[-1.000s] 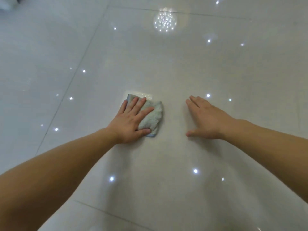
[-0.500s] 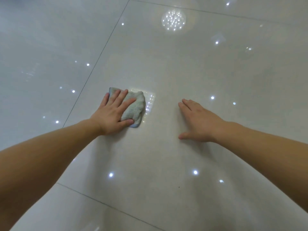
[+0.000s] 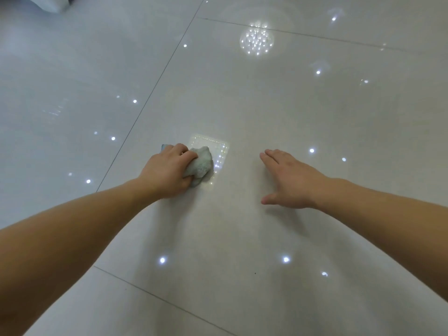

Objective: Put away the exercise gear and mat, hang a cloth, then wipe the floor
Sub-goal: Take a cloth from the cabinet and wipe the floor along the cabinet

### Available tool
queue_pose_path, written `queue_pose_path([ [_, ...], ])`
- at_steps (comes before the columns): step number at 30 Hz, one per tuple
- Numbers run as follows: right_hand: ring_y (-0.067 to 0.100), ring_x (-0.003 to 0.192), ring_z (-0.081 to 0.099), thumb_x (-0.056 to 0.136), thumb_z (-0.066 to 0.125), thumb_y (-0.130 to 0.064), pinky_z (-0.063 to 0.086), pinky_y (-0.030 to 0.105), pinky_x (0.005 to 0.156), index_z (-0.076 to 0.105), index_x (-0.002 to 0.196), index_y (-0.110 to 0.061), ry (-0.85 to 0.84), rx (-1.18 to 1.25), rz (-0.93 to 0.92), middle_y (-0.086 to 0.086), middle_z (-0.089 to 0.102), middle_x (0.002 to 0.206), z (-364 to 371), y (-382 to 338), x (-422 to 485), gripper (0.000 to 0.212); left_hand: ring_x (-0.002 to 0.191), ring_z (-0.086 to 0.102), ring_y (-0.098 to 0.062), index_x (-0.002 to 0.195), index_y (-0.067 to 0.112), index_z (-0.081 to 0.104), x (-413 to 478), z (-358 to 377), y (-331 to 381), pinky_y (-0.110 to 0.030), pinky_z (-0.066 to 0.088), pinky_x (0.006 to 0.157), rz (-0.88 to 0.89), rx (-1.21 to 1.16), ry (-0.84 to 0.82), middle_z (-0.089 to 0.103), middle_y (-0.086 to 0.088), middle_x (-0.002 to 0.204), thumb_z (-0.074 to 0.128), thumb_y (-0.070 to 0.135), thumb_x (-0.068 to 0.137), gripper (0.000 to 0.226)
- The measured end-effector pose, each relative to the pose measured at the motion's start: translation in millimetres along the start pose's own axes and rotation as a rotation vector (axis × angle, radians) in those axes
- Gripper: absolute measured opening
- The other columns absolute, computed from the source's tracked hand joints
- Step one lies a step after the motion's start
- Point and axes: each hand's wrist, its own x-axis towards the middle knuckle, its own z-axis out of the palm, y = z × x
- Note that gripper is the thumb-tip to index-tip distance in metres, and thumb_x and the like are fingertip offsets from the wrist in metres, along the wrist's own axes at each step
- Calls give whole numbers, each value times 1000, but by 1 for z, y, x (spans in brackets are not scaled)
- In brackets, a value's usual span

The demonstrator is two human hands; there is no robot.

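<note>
Wiping stage, one entry. Fingers (image 3: 184, 152) of left hand (image 3: 169, 173): curled tight, thumb tucked low, gripping one cloth (image 3: 202, 166) down on the floor (image 3: 266, 105). Cloth: pale green, bunched into a wad, no clear long axis. Bulk bulging out right of the knuckles, a bluish edge peeping out at their far left, underside touching the tile. Left forearm: entering from near left, angled toward far right. Right hand (image 3: 291, 183): well apart to the right of cloth, palm down, four fingers straight and pressed together, pointing far-left, thumb splayed toward near left, holding nothing. Contact with floor likely, as a brace, though not certain from this angle. Nearer hand to cloth: left, on it, judged the sole working hand for the next stroke. Open tile for that stroke: far, right and near of the wad. Joint (image 3: 145, 103) near, to the left of the wad, running near-left to far-right. Count: hands, two; cloths, one; joints in view, three (one left, one far, one near). Square light reflection (image 3: 221, 147), one, just beyond and right of cloth, partly covered by it. Round cluster reflection (image 3: 257, 40), one, far. Dark speck (image 3: 255, 273), one, near, between the forearms, judged not yet wiped. Exercise gear, mat: none in view. Pale object (image 3: 46, 2) at far left corner: too cropped to identify.
</note>
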Motion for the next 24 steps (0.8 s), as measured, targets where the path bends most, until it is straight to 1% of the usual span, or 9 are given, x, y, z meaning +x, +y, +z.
queue_pose_path([
  [4,16,150,1,84,65,-56,15,33,121,-3,156,-18,-31,10,11,-1,2,163,-15,7,-12,106,84,58,-24,108,24,59,12,-28,19,-34,48,69,-48,44,-131,55,2,101,63,39,78,35],
  [8,17,149,6,85,64,-56,19,34,120,2,156,-18,-68,13,23,-1,7,163,-37,11,-35,102,76,58,-18,100,25,54,19,-62,45,-30,44,62,-43,140,-337,55,6,85,60,36,78,25],
  [11,19,148,12,86,63,-55,24,37,118,8,156,-17,-81,17,50,1,15,161,-56,13,-53,97,64,59,-11,89,27,48,21,-91,68,-28,38,53,-28,147,-419,55,8,72,57,34,80,15],
  [13,21,146,19,86,62,-55,28,39,116,15,154,-16,-77,19,68,3,21,158,-71,14,-66,91,58,59,-9,90,26,48,21,-112,84,-29,45,55,-25,104,-434,57,8,71,57,34,81,14],
  [16,23,143,25,89,60,-54,31,39,113,23,151,-16,-79,31,90,3,26,155,-95,15,-88,82,43,60,-9,86,26,50,21,-143,107,-31,55,59,-41,-6,-438,62,6,77,59,35,79,14],
  [18,23,141,27,90,57,-54,32,38,113,26,151,-16,-74,37,108,3,26,155,-112,17,-102,77,40,61,-12,83,26,51,21,-164,119,-32,56,58,-48,-74,-426,61,4,80,62,37,76,17],
  [20,25,140,29,92,54,-55,33,39,112,28,150,-16,-61,43,133,4,26,155,-128,19,-116,74,41,62,-13,83,26,52,22,-186,130,-33,55,57,-47,-94,-405,60,4,82,62,40,74,20],
  [24,24,140,28,95,46,-55,33,38,112,30,149,-16,-63,62,198,3,28,154,-163,16,-150,69,43,63,-12,84,26,52,14,-235,149,-29,51,54,-31,-116,-411,59,4,82,60,38,76,17],
])
